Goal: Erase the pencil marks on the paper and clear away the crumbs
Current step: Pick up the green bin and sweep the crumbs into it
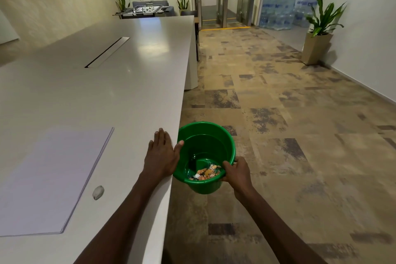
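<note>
The paper (51, 180) is a pale, unmarked stack lying flat on the white table (120, 83), its long axis running away from the person along the table, with a small grey eraser (98, 192) just beside its near right edge. No writing is readable anywhere on it. The left hand (161, 154) lies flat with straight fingers at the table's edge, while the right hand (236, 170) grips the rim of a green bucket (205, 135) held just beside that edge, with orange shavings in its bottom.
</note>
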`<state>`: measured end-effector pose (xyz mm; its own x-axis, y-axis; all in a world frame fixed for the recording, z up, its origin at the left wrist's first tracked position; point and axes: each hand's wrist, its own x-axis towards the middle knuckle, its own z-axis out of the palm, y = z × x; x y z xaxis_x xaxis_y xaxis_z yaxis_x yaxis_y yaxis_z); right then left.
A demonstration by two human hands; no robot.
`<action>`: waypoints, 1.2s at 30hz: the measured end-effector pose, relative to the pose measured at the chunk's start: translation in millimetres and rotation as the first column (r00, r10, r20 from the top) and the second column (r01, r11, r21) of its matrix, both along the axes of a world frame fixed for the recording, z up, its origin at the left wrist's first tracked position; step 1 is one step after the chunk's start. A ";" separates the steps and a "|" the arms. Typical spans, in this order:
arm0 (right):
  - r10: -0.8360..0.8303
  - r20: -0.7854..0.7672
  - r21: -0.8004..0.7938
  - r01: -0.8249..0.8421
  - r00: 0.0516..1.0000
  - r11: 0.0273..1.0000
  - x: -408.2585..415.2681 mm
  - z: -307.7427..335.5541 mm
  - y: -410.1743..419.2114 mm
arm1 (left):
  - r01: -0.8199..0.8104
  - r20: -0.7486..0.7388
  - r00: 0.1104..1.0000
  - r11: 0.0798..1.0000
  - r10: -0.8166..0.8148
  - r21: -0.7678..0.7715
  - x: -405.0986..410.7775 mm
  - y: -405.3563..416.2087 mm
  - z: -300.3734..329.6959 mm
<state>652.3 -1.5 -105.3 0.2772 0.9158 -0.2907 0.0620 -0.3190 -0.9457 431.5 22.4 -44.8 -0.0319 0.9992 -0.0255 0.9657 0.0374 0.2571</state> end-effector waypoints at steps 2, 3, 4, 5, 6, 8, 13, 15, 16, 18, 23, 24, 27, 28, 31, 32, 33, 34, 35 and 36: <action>-0.002 -0.002 0.001 0.002 1.000 1.000 0.4 -0.7 0.4 | 0.026 -0.026 0.999 1.000 -0.026 -0.005 9.2 -0.1 1.3; -0.002 0.001 0.002 0.002 1.000 1.000 0.4 -0.7 0.6 | 0.042 -0.034 0.999 0.999 -0.042 -0.006 14.4 -0.3 1.8; -0.001 0.007 0.000 0.001 1.000 1.000 1.0 -1.2 0.9 | 0.062 -0.042 0.997 0.998 -0.062 -0.005 20.5 -0.2 1.4; -0.002 0.011 -0.003 0.002 1.000 1.000 0.7 -1.2 0.9 | 0.084 -0.051 0.995 0.996 -0.084 0.001 26.2 -0.5 0.8; -0.004 0.014 -0.006 0.004 1.000 1.000 0.5 -0.7 0.8 | 0.109 -0.064 0.992 0.994 -0.108 0.008 31.9 -0.9 0.3; -0.006 0.019 -0.002 0.006 1.000 1.000 0.6 -0.6 1.3 | 0.147 -0.076 0.986 0.989 -0.146 0.009 41.5 -0.3 -0.8; -0.007 0.018 -0.002 0.007 1.000 1.000 2.9 0.8 1.7 | 0.265 0.000 0.964 0.964 -0.265 0.003 52.8 4.9 -1.3; -0.006 0.025 -0.004 0.006 1.000 1.000 3.2 0.8 2.6 | 0.310 0.152 0.938 0.950 -0.311 0.031 54.3 4.7 1.9; -0.005 0.026 -0.004 0.006 1.000 1.000 3.3 1.3 3.1 | 0.313 0.217 0.923 0.948 -0.318 0.057 53.1 4.6 3.5; -0.005 0.019 -0.008 0.005 1.000 1.000 3.9 2.1 4.1 | 0.266 0.287 0.911 0.954 -0.296 0.137 47.2 4.2 7.7; -0.016 0.005 -0.008 0.016 1.000 1.000 5.4 1.3 4.3 | 0.022 0.239 0.968 0.975 -0.076 0.223 9.9 4.8 11.0; -0.017 0.004 -0.007 0.017 1.000 1.000 5.4 0.7 4.3 | -0.031 0.217 0.976 0.975 -0.018 0.221 0.7 3.3 10.8; -0.017 -0.001 -0.004 0.017 1.000 1.000 5.3 -0.8 3.7 | -0.165 0.111 0.983 0.965 0.145 0.203 -22.3 -1.6 2.9; -0.016 -0.002 -0.003 0.016 1.000 1.000 5.6 -1.0 3.6 | -0.205 0.092 0.977 0.963 0.192 0.173 -26.1 -3.5 0.3; -0.012 -0.012 -0.003 0.012 1.000 1.000 4.2 -2.3 2.4 | -0.245 0.035 0.969 0.964 0.243 0.100 -28.1 -7.8 -7.0; -0.012 -0.017 -0.002 0.012 1.000 1.000 3.9 -2.6 2.2 | -0.231 0.019 0.973 0.969 0.230 0.092 -25.8 -7.6 -6.7; -0.012 -0.018 -0.002 0.012 1.000 1.000 4.0 -2.7 2.0 | -0.210 0.016 0.978 0.974 0.210 0.079 -22.7 -6.1 -6.1; -0.009 -0.017 -0.003 0.009 1.000 1.000 4.3 -2.5 1.3 | -0.186 0.017 0.983 0.981 0.185 0.058 -18.8 -4.7 -4.8; -0.007 -0.017 -0.002 0.007 1.000 1.000 4.9 -2.4 1.1 | -0.161 0.012 0.987 0.986 0.160 0.036 -14.1 -3.2 -3.1; -0.010 -0.022 -0.002 0.010 1.000 1.000 5.5 -2.8 0.8 | -0.137 0.002 0.991 0.990 0.137 0.015 -8.8 -1.7 -1.2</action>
<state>657.9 -0.6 -108.1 0.2801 0.9123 -0.2989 0.0378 -0.3216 -0.9461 422.6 20.7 -46.0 -0.1682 0.9857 -0.0108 0.9515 0.1652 0.2595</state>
